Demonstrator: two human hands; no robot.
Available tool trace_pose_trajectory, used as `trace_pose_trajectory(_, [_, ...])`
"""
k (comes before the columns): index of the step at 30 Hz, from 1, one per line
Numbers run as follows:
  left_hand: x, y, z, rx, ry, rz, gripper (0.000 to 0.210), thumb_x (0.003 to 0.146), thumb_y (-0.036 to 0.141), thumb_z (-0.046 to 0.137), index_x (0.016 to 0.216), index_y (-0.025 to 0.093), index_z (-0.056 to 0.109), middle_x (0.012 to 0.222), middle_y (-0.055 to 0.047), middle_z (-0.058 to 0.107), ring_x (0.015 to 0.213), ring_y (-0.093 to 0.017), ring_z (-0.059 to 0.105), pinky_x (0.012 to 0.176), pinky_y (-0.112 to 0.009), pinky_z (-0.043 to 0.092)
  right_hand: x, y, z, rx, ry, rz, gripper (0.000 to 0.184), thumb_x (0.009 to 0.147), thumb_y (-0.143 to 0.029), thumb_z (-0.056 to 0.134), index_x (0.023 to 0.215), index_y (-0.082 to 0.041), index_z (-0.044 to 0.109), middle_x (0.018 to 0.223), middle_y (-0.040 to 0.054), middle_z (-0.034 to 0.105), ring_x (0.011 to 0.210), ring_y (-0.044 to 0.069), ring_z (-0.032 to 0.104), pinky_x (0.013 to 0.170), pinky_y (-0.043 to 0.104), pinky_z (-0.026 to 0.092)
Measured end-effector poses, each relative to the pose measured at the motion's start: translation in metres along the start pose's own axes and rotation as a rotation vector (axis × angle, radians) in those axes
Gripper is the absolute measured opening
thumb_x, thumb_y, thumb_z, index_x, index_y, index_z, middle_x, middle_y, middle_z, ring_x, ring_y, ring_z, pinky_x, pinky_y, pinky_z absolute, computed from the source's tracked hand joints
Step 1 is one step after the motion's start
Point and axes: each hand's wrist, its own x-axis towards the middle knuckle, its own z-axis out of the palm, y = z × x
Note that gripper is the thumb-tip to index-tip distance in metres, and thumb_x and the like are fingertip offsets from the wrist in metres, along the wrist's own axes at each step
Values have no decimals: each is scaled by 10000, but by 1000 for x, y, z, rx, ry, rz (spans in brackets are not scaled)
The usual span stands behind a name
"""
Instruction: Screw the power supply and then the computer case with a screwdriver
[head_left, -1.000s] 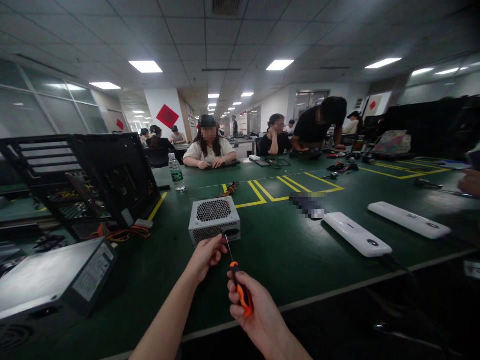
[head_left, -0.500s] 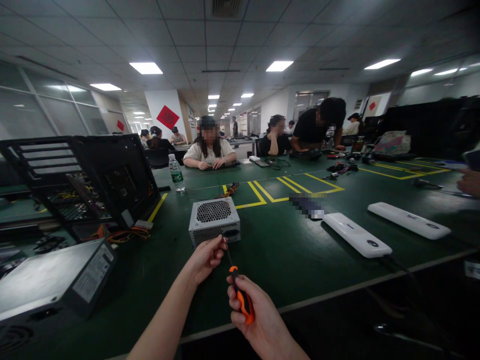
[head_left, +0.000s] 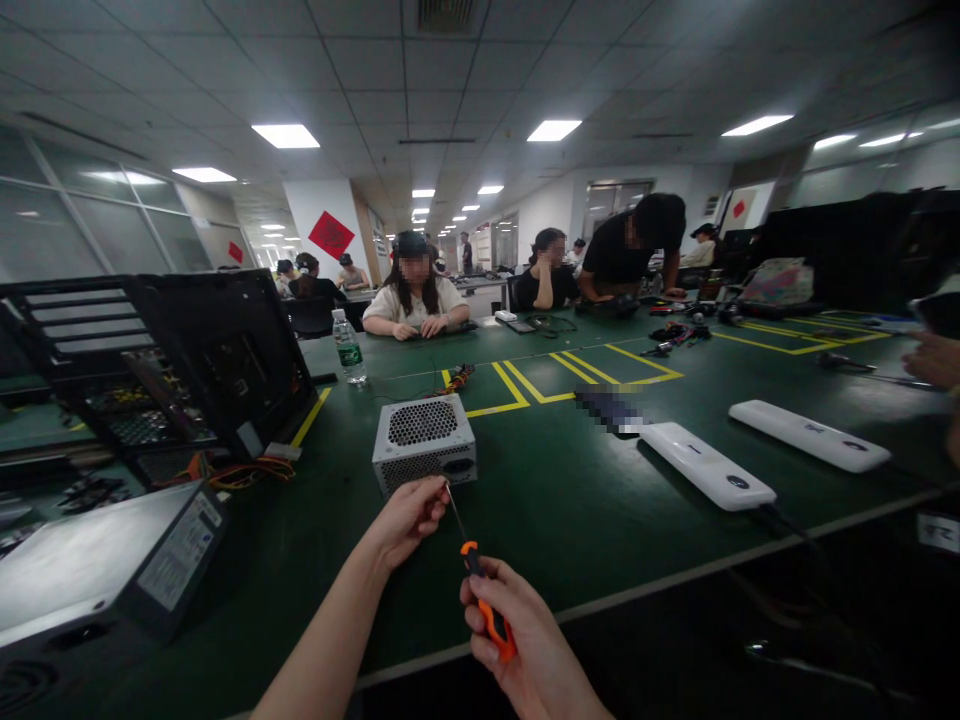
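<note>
My right hand (head_left: 510, 620) is wrapped round the orange and black handle of a screwdriver (head_left: 493, 607). Its thin shaft slants up and left to the fingertips of my left hand (head_left: 409, 517). Those fingers are pinched together at the screwdriver's tip; whatever sits between them is too small to make out. Just behind the left hand, a grey power supply unit (head_left: 422, 424) lies on the green table with its perforated grille up. Its power socket (head_left: 458, 467) faces me, and the left fingertips partly cover that side's lower edge.
An open black computer case (head_left: 225, 350) stands at left, with a second power supply (head_left: 97, 560) before it. A water bottle (head_left: 349, 347) is behind. Two white power banks (head_left: 705, 465) and a blurred-out dark device (head_left: 611, 410) lie at right. People sit across the table.
The view has shifted slightly. The screwdriver handle and my right hand have moved a little down and right, while my left fingers stay pinched at the tip.
</note>
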Motion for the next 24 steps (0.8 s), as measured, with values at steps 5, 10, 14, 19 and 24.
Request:
trace_pose_trajectory(5, [3, -3, 0, 54, -16, 19, 227, 698, 329, 584, 692, 119, 500, 592, 23, 457, 445, -20, 371, 340, -123, 156, -1, -2, -12, -325, 7, -271, 315, 601, -135, 620, 901, -163, 530, 738, -14, 554, 462, 53, 450, 418, 188, 366])
trace_pose_trajectory(10, [4, -5, 2, 104, -38, 25, 261, 714, 369, 568, 682, 116, 513, 591, 21, 449, 447, -21, 358, 345, -126, 168, 3, 3, -22, -369, 0, -293, 347, 674, -264, 607, 996, -154, 536, 803, 38, 560, 660, 142, 542, 480, 232, 434])
trace_pose_trajectory(14, [5, -7, 1, 78, -2, 35, 256, 727, 363, 563, 787, 114, 550, 727, -24, 529, 485, -23, 398, 357, -122, 218, 5, 3, -18, -273, 2, -256, 380, 676, -302, 618, 1020, -164, 537, 804, 42, 554, 659, 143, 542, 457, 226, 431])
trace_pose_trajectory(19, [6, -6, 3, 76, 39, 25, 280, 751, 355, 536, 838, 92, 573, 752, -65, 570, 480, -32, 414, 355, -132, 233, 6, -4, -12, -366, -52, -279, 361, 672, -279, 618, 1006, -165, 541, 885, 54, 536, 684, 145, 533, 453, 231, 441])
trace_pose_trajectory(24, [6, -5, 3, 45, 85, -6, 291, 773, 365, 499, 793, 81, 558, 709, -67, 560, 450, -28, 386, 347, -136, 209, 11, -2, -14, -452, -37, -332, 370, 683, -298, 593, 1023, -175, 513, 929, 55, 517, 703, 142, 526, 463, 230, 442])
